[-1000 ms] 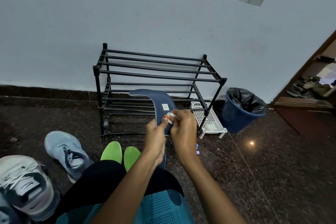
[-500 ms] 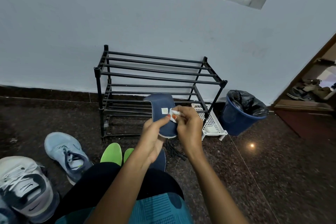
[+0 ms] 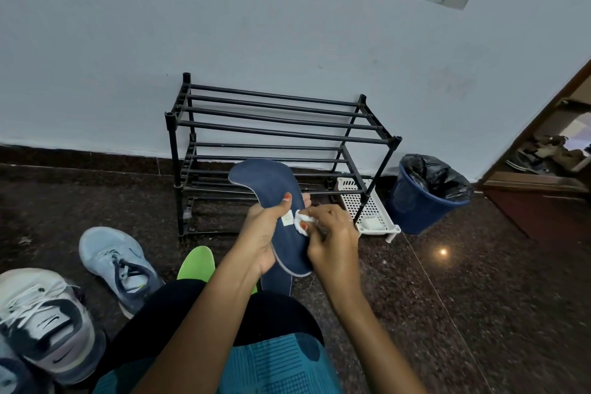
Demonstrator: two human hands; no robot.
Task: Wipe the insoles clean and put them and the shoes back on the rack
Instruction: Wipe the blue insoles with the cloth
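My left grip [image 3: 260,233] is holding the navy insole [image 3: 271,185] in front of the black rack [image 3: 281,123], with the thumb pressing on its face. My right grip [image 3: 332,243] is pinching a white wipe [image 3: 303,221] against the insole's middle. A green insole [image 3: 196,262] and a light blue shoe [image 3: 118,262] are lying on the floor [image 3: 479,297].

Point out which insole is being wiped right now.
The navy insole held up in the left hand; the right hand pinches a white wipe against it. The green insole and other navy one lie on the floor.

Navy insole [image 3: 268,185], seemingly bent, held aloft.
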